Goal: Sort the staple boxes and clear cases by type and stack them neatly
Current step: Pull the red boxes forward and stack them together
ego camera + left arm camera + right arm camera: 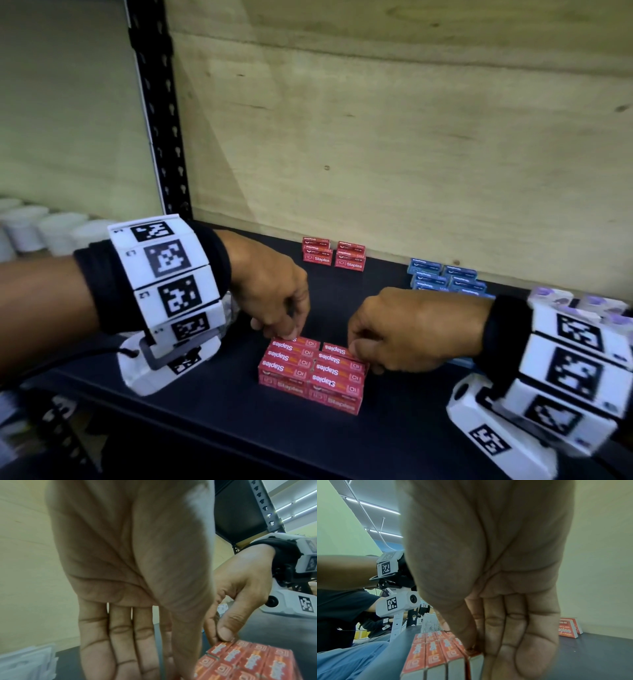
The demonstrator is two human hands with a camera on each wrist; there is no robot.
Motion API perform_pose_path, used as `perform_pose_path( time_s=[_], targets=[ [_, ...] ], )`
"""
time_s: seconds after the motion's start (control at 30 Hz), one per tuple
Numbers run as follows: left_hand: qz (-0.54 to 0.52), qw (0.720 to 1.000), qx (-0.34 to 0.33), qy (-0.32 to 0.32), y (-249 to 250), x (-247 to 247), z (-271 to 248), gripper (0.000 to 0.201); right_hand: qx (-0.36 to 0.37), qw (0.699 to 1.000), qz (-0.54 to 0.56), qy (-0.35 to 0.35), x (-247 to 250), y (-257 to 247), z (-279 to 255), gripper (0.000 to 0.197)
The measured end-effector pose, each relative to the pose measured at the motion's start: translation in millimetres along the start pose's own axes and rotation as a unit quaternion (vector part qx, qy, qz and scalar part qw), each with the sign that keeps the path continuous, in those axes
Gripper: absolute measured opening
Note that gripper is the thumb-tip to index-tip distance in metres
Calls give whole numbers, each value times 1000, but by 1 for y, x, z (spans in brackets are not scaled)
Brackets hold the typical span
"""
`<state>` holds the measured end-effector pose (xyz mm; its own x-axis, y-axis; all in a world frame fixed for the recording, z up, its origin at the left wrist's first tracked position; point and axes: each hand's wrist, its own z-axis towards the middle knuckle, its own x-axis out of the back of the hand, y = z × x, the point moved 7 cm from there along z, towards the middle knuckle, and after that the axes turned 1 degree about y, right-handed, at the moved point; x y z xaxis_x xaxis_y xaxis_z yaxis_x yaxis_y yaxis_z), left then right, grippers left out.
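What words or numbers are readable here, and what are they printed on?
"Staples": on the red staple boxes stacked at the front between the hands.
"10": in a small frame beside that word on those boxes.
"Staples": on the red boxes at the back.
Blue boxes: print too small to read.
Wrist bands: square black-and-white code patterns only.

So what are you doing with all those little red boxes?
A person is stacking staple boxes on a dark shelf. Both hands, left hand and right hand, pinch boxes at the back of the red stack in front. More red boxes and blue boxes sit behind by the wooden wall.
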<state>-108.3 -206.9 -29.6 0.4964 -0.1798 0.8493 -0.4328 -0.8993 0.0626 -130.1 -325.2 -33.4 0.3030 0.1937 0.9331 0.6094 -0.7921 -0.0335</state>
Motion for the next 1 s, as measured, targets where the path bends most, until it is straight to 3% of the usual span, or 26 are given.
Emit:
perform_pose_path(
  time_s=[0.23,0.6,1.0],
  targets=[
    [15,999,38,17,-7,14,12,20,-43,999,-23,5,13,15,16,38],
    [88,980,89,158,-57,83,60,22,-116,989,-70,66,73,85,84,29],
    [84,988,68,108,-73,104,126,33,-111,989,-94,-6,71,105,145,33]
  ],
)
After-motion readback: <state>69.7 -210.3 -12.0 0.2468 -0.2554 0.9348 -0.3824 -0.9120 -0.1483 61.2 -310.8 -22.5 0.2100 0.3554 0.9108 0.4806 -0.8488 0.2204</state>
